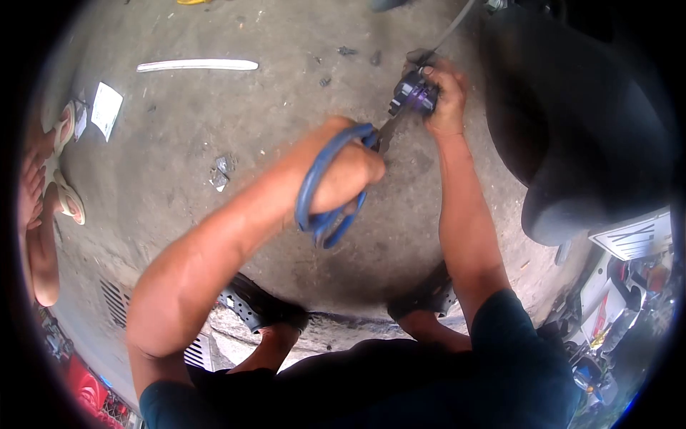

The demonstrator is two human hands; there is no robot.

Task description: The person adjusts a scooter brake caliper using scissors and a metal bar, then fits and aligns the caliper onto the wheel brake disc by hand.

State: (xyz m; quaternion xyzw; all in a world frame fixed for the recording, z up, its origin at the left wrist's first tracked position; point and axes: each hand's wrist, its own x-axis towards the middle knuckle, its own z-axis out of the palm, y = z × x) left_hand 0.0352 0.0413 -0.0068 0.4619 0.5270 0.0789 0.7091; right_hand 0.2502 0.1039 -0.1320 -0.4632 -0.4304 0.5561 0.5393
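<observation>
My left hand (350, 168) is closed around blue-handled scissors (314, 175), whose large handle loops stand out around the hand. The dark blade (388, 136) points up and right, its tip close to a small black and purple part (416, 94); I cannot tell if they touch. My right hand (449, 93) grips that part, fingers curled round its right side and thumb on top. A thin grey cable (454, 27) runs from the part up toward the top edge. Both hands are above the concrete floor (286, 100).
On the right is a motorbike's dark rear fender (572, 107) with a number plate (636, 236). A white strip (198, 65), white paper (106, 111) and crumpled scraps (220, 171) lie on the floor. Another person's sandalled foot (69, 196) is at left.
</observation>
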